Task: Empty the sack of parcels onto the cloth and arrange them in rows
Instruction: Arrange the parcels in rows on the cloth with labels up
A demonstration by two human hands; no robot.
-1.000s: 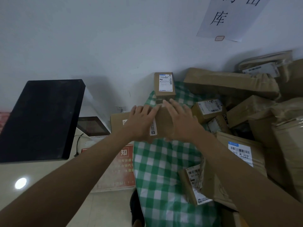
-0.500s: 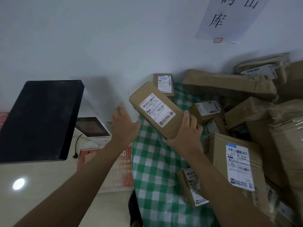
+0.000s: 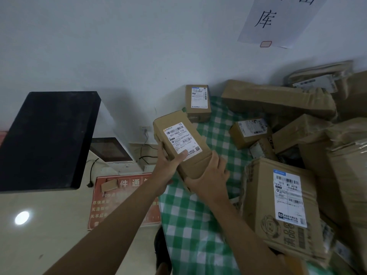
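Note:
A long brown cardboard parcel (image 3: 178, 135) with a white label facing up is lifted above the green-and-white checked cloth (image 3: 198, 225). My left hand (image 3: 168, 165) grips its left side, thumb on the label. My right hand (image 3: 210, 175) holds its near end from below and the right. Another small parcel (image 3: 197, 102) stands at the cloth's far end against the wall. A large labelled box (image 3: 284, 207) lies right of my right arm. Several more parcels (image 3: 278, 100) are heaped on the right. No sack is visible.
A black screen (image 3: 45, 139) on a white stand is at the left, with a smaller terminal (image 3: 111, 149) and cables behind it. A red notice (image 3: 123, 199) lies on the pale counter. A paper sign (image 3: 278, 18) hangs on the wall.
Both hands pressed on the parcel on the cloth, then my right hand lifted it. Now my left hand has taken hold of it too, and it sits lower and nearer to me.

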